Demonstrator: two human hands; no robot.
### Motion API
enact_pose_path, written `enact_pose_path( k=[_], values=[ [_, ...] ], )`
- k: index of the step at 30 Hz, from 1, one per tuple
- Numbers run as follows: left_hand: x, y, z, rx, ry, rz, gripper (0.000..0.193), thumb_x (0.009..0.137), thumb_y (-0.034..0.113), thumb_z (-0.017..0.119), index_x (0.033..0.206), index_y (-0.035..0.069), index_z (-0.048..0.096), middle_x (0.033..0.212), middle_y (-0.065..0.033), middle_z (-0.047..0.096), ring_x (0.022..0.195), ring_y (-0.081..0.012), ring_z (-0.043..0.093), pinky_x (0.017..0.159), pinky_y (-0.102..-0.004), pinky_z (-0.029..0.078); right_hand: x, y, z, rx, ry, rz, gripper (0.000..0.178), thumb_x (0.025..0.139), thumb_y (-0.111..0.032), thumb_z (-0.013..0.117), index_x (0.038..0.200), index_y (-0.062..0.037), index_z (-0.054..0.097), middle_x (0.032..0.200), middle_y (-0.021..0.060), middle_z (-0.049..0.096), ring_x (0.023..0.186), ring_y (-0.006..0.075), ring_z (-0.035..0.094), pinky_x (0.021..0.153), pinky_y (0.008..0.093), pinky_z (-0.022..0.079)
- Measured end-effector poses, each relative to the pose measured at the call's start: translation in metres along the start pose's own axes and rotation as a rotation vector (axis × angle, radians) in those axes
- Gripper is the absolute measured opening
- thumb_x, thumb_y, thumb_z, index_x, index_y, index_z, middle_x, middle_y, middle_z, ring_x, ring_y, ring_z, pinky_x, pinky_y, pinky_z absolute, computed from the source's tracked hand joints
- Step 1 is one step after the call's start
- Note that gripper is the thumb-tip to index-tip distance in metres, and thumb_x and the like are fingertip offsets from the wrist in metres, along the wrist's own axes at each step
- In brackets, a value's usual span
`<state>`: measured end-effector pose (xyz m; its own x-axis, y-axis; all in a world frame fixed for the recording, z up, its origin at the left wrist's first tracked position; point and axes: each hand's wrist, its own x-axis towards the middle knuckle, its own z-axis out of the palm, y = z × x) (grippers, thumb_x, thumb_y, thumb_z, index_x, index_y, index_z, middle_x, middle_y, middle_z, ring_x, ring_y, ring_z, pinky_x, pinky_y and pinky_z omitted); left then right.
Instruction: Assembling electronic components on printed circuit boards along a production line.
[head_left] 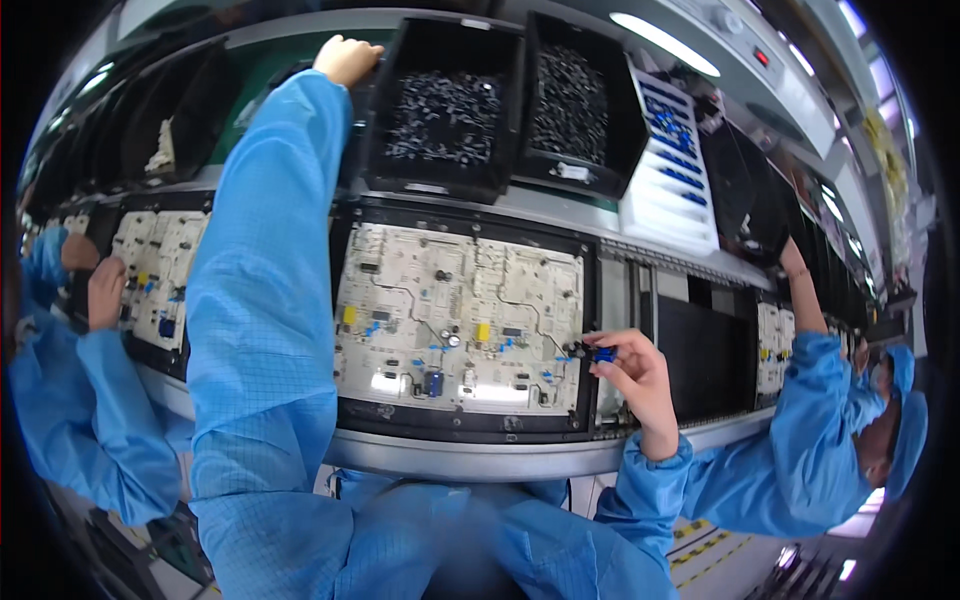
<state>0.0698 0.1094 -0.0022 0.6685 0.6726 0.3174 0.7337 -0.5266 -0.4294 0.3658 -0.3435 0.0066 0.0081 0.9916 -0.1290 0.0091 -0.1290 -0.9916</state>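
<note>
My right hand (642, 378) pinches a small dark blue component (606, 355) between thumb and fingers. It hovers at the right edge of a pale circuit board (557, 300), and small black parts show beside its fingertips. Stretched far forward, my left hand (347, 60) is closed beside the left wall of a black bin (440, 178) of small dark parts; what its fingers hold, if anything, is hidden. A second board (400, 330) lies to the left in the same black frame (470, 428). Its parts include a blue block (433, 384) and a yellow block (349, 315).
Another black bin (570, 110) of dark parts stands beside a white tray (672, 215) with rows of blue components. Co-workers in blue sit close by: a hand (106, 292) at left, an arm (808, 300) at right. A metal rail (480, 458) runs along the front.
</note>
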Motion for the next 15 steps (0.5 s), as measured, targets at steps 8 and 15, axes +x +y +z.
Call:
enact_pose_path(
  k=[8, 15],
  values=[
    [0.003, 0.003, -0.006, -0.345, 0.021, -0.086, 0.022, 0.079, 0.023, 0.051, 0.079, 0.005, 0.063, 0.076, -0.0207, 0.062, 0.076, -0.0365, 0.061, 0.069, -0.0425, 0.049, 0.003, -0.008, 0.017, -0.158, 0.036, -0.152, 0.028, 0.071, 0.013, 0.060, 0.096, 0.0024, 0.056, 0.110, 0.0149, 0.055, 0.098, 0.0152, 0.053, 0.077, 0.0241, 0.042],
    [-0.004, 0.005, -0.011, -0.320, 0.118, -0.188, 0.013, 0.078, 0.020, 0.056, 0.084, 0.011, 0.064, 0.083, -0.0147, 0.064, 0.080, -0.0331, 0.061, 0.070, -0.0403, 0.049, -0.003, -0.009, 0.020, -0.506, 0.026, -0.060, 0.029, 0.064, 0.005, 0.070, 0.090, -0.0013, 0.059, 0.101, 0.0096, 0.062, 0.075, 0.0121, 0.055, 0.065, 0.0226, 0.044]
  ],
)
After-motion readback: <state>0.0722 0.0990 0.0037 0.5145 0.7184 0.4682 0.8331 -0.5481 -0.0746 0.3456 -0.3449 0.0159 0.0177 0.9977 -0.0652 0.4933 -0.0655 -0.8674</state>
